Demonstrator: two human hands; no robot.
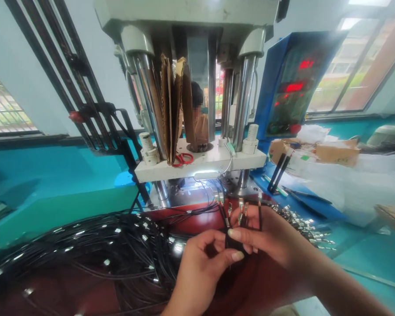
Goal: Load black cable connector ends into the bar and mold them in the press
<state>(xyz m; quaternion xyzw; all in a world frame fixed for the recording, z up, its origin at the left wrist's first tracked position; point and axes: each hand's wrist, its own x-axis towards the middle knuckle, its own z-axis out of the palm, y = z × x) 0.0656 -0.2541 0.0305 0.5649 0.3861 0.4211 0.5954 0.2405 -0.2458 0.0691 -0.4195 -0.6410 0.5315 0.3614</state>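
Over the front of the red-brown work surface, my left hand (199, 263) and my right hand (270, 235) meet at a small bunch of black wires (233, 245). Thumb and fingers of my left hand pinch the bunch from the left. My right thumb presses on it from the right, while wires also run between my right fingers. Several metal terminals (241, 204) stand up from the wire ends, pointing toward the press. The lower part of the bunch is partly hidden by my fingers.
A large heap of black wires (118, 241) covers the left. Behind my hands stands a white press (204, 169) bearing red-handled scissors (183, 159) and cardboard (171, 109). Wires with terminals (303, 226) lie at right, below a blue control box (283, 87) and plastic bags (365, 175).
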